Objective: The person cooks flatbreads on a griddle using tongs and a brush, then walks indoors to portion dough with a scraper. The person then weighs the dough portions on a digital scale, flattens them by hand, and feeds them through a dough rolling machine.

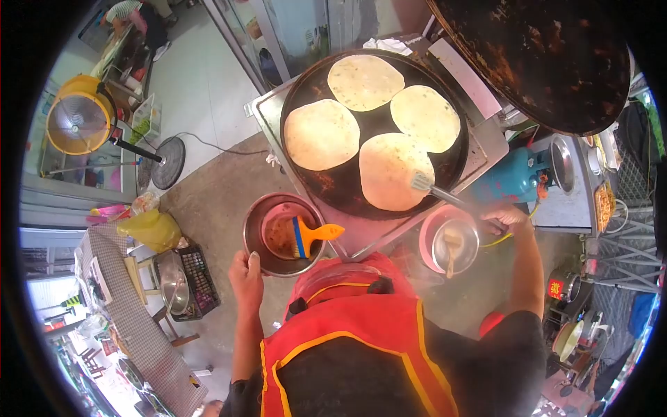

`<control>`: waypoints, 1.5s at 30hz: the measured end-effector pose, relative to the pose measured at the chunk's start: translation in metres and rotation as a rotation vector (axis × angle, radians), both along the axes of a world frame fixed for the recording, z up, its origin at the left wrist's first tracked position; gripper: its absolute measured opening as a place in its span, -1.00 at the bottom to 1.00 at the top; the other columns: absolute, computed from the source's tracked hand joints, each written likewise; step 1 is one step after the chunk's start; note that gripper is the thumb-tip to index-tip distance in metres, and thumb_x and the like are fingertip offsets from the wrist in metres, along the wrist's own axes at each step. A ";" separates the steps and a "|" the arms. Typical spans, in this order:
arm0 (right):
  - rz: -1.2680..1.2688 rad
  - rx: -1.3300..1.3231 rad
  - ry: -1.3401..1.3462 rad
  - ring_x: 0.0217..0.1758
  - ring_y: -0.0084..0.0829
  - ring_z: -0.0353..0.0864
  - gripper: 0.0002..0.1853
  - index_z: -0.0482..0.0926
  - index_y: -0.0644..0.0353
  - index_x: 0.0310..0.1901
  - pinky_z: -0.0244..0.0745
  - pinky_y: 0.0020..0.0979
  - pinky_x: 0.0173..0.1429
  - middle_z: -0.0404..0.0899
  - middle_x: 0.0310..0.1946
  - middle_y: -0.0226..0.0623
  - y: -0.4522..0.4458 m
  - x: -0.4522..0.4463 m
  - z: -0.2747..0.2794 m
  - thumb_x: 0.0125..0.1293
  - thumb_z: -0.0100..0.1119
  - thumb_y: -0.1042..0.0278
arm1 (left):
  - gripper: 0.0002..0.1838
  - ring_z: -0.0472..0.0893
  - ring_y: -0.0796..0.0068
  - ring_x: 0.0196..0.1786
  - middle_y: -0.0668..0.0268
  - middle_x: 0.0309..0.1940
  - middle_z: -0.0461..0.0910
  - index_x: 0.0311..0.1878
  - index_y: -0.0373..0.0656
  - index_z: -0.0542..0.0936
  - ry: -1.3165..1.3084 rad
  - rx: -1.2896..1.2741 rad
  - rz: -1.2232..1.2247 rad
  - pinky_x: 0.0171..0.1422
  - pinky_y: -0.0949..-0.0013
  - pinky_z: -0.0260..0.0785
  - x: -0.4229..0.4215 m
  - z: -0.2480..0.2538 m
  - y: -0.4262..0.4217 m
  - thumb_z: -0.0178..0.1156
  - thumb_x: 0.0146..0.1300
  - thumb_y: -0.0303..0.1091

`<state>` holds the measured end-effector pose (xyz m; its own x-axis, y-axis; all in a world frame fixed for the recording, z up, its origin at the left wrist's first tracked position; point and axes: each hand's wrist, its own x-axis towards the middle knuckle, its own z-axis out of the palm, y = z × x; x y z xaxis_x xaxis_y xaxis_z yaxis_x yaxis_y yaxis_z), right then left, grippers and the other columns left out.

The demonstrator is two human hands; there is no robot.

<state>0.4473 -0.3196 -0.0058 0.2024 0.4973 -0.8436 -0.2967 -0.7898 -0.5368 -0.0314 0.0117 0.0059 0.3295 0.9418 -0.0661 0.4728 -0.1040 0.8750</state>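
My right hand (pixel 506 217) is closed around the handle of a metal spatula (pixel 451 197). The spatula's slotted blade rests on the nearest flatbread (pixel 392 170). Three other pale flatbreads (pixel 322 134) lie with it on a round black griddle (pixel 361 193). My left hand (pixel 247 276) is closed at the left rim of a metal bowl (pixel 251 221). Inside is a pinkish bowl with brown contents, and a wide brush (pixel 314 235) with an orange handle leans across it. To the right, another metal bowl (pixel 471 243) holds a wooden-handled brush (pixel 451 251).
A large blackened griddle lid (pixel 549 62) is raised at upper right. A blue gas cylinder (pixel 511 174) stands right of the griddle. A yellow fan (pixel 80 118) stands at left, its cord on the floor. A checked-cloth table (pixel 132 313) and black crate (pixel 196 281) are at lower left. Another person (pixel 142 24) bends far away.
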 end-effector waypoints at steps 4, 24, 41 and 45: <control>-0.055 0.121 -0.053 -0.71 -0.60 0.40 -0.72 0.53 0.15 -0.51 0.18 -0.57 -0.68 0.47 -0.67 -0.40 -0.008 -0.028 -0.029 0.13 0.25 0.11 | -0.82 0.48 0.62 -0.58 0.34 -0.61 0.45 -0.42 -0.30 0.43 -0.025 -0.021 -0.025 -0.51 0.49 0.38 0.008 0.003 0.003 0.02 0.29 -0.42; -0.562 0.040 -0.361 -0.66 -0.62 0.44 -0.54 0.54 0.19 -0.13 0.27 -0.58 -0.65 0.52 -0.55 -0.43 -0.115 -0.149 0.037 0.11 0.25 -0.05 | -0.82 0.36 0.70 -0.48 0.43 -0.56 0.37 -0.44 -0.27 0.40 -0.012 -0.018 -0.270 -0.43 0.50 0.28 0.001 -0.018 0.036 -0.01 0.29 -0.42; -0.820 -0.815 -1.159 -0.02 0.03 0.45 -0.49 0.36 0.33 -0.06 0.35 -0.11 0.06 0.47 -0.11 0.04 -0.065 -0.184 -0.329 -0.04 0.31 0.33 | -0.81 0.44 0.45 -0.19 0.22 -0.20 0.42 -0.13 -0.29 0.46 0.475 0.866 -0.482 -0.12 0.42 0.31 0.042 -0.025 0.062 0.04 0.23 -0.41; -0.950 -0.842 -1.019 0.06 0.00 0.40 -0.38 0.31 0.31 0.07 0.28 -0.12 0.14 0.44 -0.06 0.03 -0.050 -0.168 -0.339 -0.04 0.31 0.30 | -0.66 0.41 -0.02 0.08 -0.03 0.06 0.40 -0.01 -0.28 0.43 0.404 0.345 -0.357 0.17 0.18 0.24 0.050 -0.018 0.056 0.13 0.11 -0.44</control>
